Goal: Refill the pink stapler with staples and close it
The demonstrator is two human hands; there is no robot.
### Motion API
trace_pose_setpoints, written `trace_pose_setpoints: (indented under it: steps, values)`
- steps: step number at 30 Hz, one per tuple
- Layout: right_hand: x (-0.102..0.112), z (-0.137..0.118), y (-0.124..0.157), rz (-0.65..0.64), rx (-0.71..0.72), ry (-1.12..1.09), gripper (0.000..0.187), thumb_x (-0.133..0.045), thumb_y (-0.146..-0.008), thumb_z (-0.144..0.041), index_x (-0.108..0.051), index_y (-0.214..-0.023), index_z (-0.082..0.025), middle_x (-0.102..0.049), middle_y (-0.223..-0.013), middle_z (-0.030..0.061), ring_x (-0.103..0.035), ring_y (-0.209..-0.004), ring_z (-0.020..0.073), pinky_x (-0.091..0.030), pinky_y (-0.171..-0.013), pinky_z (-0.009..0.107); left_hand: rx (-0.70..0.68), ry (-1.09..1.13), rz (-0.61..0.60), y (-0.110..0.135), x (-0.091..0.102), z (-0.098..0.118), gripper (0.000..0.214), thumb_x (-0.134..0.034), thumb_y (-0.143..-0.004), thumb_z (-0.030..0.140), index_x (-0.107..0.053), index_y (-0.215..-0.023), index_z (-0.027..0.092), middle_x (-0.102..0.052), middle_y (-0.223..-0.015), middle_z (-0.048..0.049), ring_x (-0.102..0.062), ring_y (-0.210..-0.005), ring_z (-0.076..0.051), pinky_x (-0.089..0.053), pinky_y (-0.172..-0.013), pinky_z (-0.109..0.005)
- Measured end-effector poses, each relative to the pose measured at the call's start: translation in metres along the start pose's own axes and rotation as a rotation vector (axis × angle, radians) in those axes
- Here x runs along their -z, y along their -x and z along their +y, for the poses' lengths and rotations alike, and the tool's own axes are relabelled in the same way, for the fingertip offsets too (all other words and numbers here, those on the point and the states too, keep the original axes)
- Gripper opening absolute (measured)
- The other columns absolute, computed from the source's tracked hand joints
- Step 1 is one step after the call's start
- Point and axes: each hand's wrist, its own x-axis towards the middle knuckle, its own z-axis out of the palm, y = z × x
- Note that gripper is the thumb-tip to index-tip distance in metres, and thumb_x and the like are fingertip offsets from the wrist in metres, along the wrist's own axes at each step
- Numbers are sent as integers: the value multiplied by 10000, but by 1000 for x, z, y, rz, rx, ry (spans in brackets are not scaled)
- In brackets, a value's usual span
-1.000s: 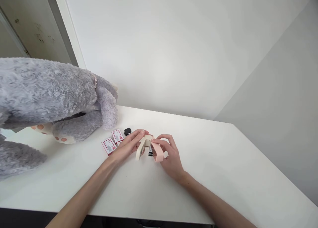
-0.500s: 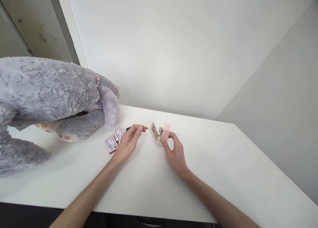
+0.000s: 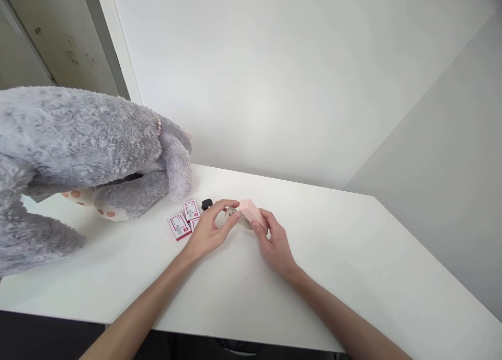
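Above the middle of the white table, a small stapler (image 3: 253, 212) with a pink body and a cream part is held between both hands. My right hand (image 3: 275, 245) grips its pink end, thumb on the near side and fingers behind. My left hand (image 3: 209, 228) has thumb and fingers closed on the cream part at the other end. Part of the stapler is covered by the fingers. Just left of my left hand lie several red-and-white small boxes (image 3: 179, 226), which look like staple boxes, and a small black object (image 3: 206, 204).
A large grey plush toy (image 3: 90, 140) takes up the left side of the white table (image 3: 314, 308). A white wall (image 3: 254, 88) rises behind the table. The table's front edge runs below my forearms, with a dark space under it.
My left hand has moved right and taken hold of the stapler's cream part. The stapler has turned, its pink body now slanting toward the left hand. The view has shifted slightly.
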Motion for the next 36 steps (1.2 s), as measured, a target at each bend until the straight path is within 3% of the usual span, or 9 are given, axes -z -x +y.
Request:
trace_pose_setpoints:
  steps: [5, 10, 24, 31, 36]
  values:
    - [0, 1, 0, -29, -8, -20, 338, -510, -1043, -478, -610, -1269, -248, -701, -1128, 61, -611, -937, 222, -483, -780, 351, 14, -10, -19, 0, -1, -2, 308, -612, -977, 491, -705, -1126, 238, -745, -1089, -27, -664, -1013, -209, -498, -807, -299]
    - [0, 1, -1, -42, -45, -49, 364, -519, -1035, -504, -610, -1273, -245, -699, -1165, 72, -620, -965, 236, -484, -779, 360, 46, -5, -42, -1, -2, -7, 310, -617, -972, 504, -702, -1126, 249, -746, -1088, -21, -658, -1002, -209, -427, -611, -260]
    - [1, -1, -1, -58, -111, -126, 393, -515, -1029, -541, -606, -1286, -258, -685, -1225, 61, -612, -1070, 243, -485, -846, 355, 63, -10, -74, -3, -3, -9, 296, -619, -970, 512, -691, -1090, 252, -755, -1074, -6, -676, -966, -194, -406, -635, -274]
    - [2, -1, -1, -34, -123, -145, 406, -507, -1031, -555, -604, -1290, -257, -673, -1238, 63, -607, -1078, 240, -479, -854, 347, 54, -36, -72, -3, -4, -11, 316, -614, -959, 540, -684, -1040, 243, -757, -1025, -15, -680, -941, -200, -464, -726, -297]
    - [2, 2, -2, -14, -121, -156, 397, -507, -1031, -555, -610, -1279, -264, -671, -1220, 65, -607, -1058, 239, -488, -860, 359, 56, -41, -80, -3, -4, -10, 337, -608, -957, 552, -697, -1029, 235, -764, -1011, -22, -680, -895, -193, -468, -688, -292]
